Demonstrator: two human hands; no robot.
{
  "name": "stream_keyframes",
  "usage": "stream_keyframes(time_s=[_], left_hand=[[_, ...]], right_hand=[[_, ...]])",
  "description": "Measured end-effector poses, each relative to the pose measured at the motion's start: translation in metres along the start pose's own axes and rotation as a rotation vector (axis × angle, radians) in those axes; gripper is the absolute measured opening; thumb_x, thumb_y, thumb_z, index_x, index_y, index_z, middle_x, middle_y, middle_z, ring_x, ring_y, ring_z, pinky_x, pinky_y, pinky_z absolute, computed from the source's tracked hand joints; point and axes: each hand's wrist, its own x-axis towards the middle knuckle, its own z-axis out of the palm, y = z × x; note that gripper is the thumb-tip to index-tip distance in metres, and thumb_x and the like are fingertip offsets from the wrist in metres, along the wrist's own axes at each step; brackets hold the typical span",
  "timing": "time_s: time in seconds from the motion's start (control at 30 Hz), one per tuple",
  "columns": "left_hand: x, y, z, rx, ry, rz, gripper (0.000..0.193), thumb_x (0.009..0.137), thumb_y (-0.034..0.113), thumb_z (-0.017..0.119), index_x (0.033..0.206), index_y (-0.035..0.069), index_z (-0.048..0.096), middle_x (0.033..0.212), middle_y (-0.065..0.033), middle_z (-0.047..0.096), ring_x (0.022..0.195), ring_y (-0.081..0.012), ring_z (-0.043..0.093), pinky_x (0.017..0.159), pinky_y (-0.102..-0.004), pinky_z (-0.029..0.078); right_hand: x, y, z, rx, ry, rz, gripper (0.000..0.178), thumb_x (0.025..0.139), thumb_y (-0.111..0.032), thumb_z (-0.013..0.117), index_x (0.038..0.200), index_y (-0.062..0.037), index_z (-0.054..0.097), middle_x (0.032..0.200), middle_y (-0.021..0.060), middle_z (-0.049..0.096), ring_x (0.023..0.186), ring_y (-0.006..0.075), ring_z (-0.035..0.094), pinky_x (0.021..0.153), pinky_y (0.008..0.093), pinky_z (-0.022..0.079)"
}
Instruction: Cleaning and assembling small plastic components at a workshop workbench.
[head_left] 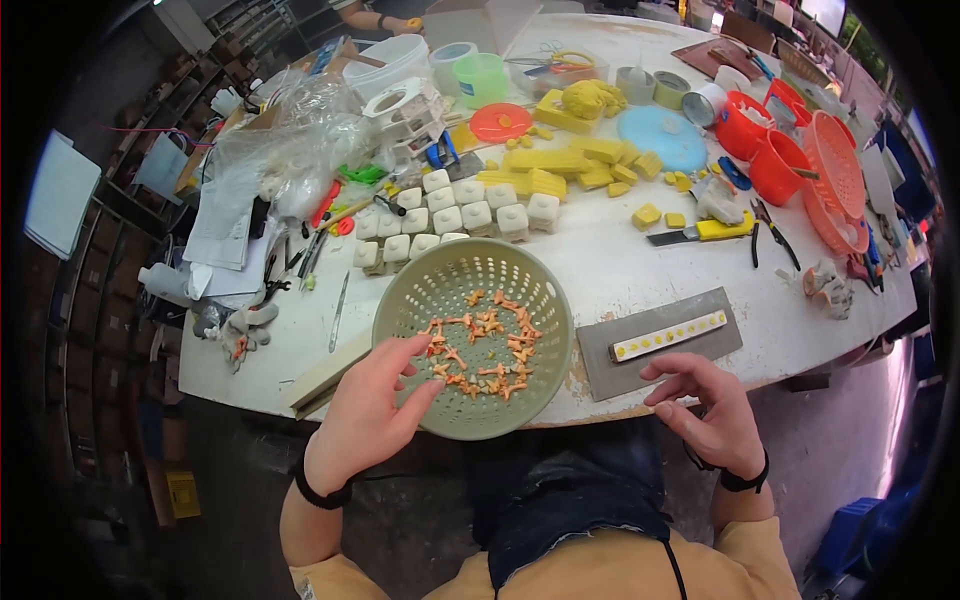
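Observation:
An olive-green colander (549,384) stands at the table's near edge with many small orange pieces (486,322) scattered on its bottom. My left hand (370,405) reaches over its left rim, thumb and fingers apart, nothing visible in them; whether a fingertip touches a piece I cannot tell. To the right of the colander lies a flat grey board (640,380). A white strip (668,336) with a row of yellow spots rests on it at a slant. Just beyond the board's near right edge hovers my right hand (712,410), fingers curled loosely and thumb apart, with nothing seen between them.
Behind the colander sit rows of white blocks (475,215). Yellow foam-like pieces (560,165), a yellow-handled knife (720,228) and pliers (775,235) lie farther back. Red baskets (780,165) stand at right; plastic bags (290,140) and papers (218,235) crowd the left.

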Motion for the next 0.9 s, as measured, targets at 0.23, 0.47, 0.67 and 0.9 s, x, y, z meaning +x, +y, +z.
stream_keyframes(time_s=[0.23,0.47,0.67,0.9], left_hand=[[0.038,-0.003,0.000,0.253,-0.246,-0.095,0.026,0.088,0.019,0.067,0.106,0.000,0.066,0.086,-0.0178,0.067,0.084,-0.0362,0.066,0.073,-0.0450,0.052],[0.001,0.046,0.010,0.246,-0.113,0.162,0.022,0.088,0.018,0.068,0.103,0.002,0.065,0.095,-0.0162,0.066,0.087,-0.0350,0.065,0.069,-0.0426,0.053],[-0.034,0.110,0.080,0.150,-0.101,0.713,0.050,0.092,0.038,0.062,0.124,-0.002,0.062,0.129,-0.0209,0.059,0.125,-0.0353,0.055,0.104,-0.0452,0.046],[-0.001,0.080,0.111,0.271,0.102,0.772,0.061,0.087,0.061,0.058,0.093,0.001,0.064,0.071,-0.0057,0.052,0.060,-0.0225,0.053,0.056,-0.0309,0.042]], right_hand=[[-0.003,0.012,0.011,0.151,0.088,0.030,0.035,0.091,-0.002,0.064,0.124,0.0050,0.053,0.101,0.0111,0.072,0.087,0.0121,0.068,0.081,0.0268,0.054],[-0.022,0.024,0.005,0.333,-0.007,0.143,0.018,0.098,-0.004,0.056,0.111,0.0071,0.060,0.091,0.0120,0.072,0.083,0.0148,0.070,0.077,0.0270,0.057],[0.000,0.019,0.073,0.829,-0.531,0.183,0.035,0.104,-0.015,0.050,0.135,0.0005,0.048,0.123,0.0127,0.062,0.118,0.0164,0.058,0.099,0.0315,0.049],[-0.026,0.079,0.096,0.768,-0.659,0.284,0.042,0.106,-0.024,0.047,0.141,0.0008,0.045,0.132,0.0106,0.056,0.128,0.0137,0.048,0.106,0.0321,0.042]])
